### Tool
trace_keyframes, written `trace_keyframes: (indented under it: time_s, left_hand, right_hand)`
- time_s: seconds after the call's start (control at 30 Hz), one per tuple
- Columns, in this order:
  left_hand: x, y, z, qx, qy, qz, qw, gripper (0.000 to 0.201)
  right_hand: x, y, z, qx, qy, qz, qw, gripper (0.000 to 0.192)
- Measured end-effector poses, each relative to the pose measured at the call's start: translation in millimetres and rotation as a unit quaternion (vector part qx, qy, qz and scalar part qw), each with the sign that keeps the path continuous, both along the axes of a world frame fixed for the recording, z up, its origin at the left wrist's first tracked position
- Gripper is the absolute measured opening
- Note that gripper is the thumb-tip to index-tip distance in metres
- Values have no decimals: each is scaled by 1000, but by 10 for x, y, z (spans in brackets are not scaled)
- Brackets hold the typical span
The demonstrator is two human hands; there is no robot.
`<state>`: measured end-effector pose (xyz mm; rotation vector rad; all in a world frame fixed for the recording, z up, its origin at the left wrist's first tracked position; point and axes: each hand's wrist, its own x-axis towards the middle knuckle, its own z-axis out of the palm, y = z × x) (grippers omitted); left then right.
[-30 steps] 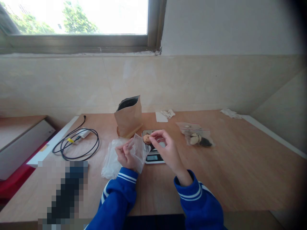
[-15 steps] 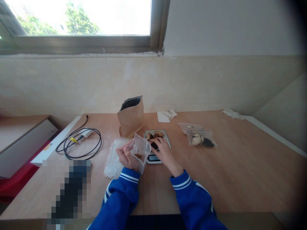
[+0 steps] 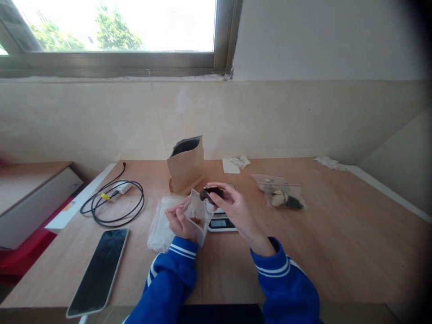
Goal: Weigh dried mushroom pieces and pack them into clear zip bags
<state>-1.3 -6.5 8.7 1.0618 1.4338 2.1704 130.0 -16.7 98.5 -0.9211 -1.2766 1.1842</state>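
Note:
My left hand (image 3: 181, 221) is closed on the edge of a clear zip bag (image 3: 201, 216), which stands open at the top and has a small brown piece (image 3: 195, 220) low inside. Pinched in my right hand (image 3: 238, 208) are dark brown, dried-looking pieces (image 3: 212, 194), held right at the bag's mouth. Their exact kind is hard to make out. Beneath my right hand lies a small digital scale (image 3: 223, 229); its display is lit, and my hand and the bag hide most of its plate.
Behind the bag stands an open brown paper pouch (image 3: 186, 168). Flat clear bags (image 3: 161, 229) lie to the left, beyond them a coiled black cable (image 3: 94, 214) and a phone (image 3: 99, 272). Filled zip bags (image 3: 281, 193) lie right; a white paper (image 3: 231, 166) with crumpled tissue is at the back.
My right hand has lifted the dark pieces off the scale and brought them up to the bag's mouth. My left hand keeps holding the bag in nearly the same place.

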Motion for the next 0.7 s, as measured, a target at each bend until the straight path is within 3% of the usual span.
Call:
trace_keyframes:
  time_s: [0.13, 0.3, 0.43, 0.6, 0.63, 0.7]
  left_hand:
    - [-4, 5, -7, 32, -10, -3, 999, 24]
    - [10, 7, 25, 31, -36, -17, 999, 24]
    - [15, 12, 53, 24, -49, -3, 999, 23]
    - [-12, 19, 39, -11, -43, -7, 999, 27]
    - [-18, 20, 34, -20, -40, -5, 999, 28]
    - [-27, 24, 30, -34, -33, 0, 999, 28]
  right_hand:
    - [-110, 54, 0, -41, -61, 35, 997, 33]
    - [-192, 102, -11, 51, -208, -1, 977, 26]
    - [-198, 73, 29, 114, -293, 1, 949, 32]
    - [-3, 206, -103, 157, -261, 102, 947, 41]
    - [44, 266, -162, 157, -247, 95, 951, 38]
    - [122, 398, -309, 160, -259, 13, 953, 34]
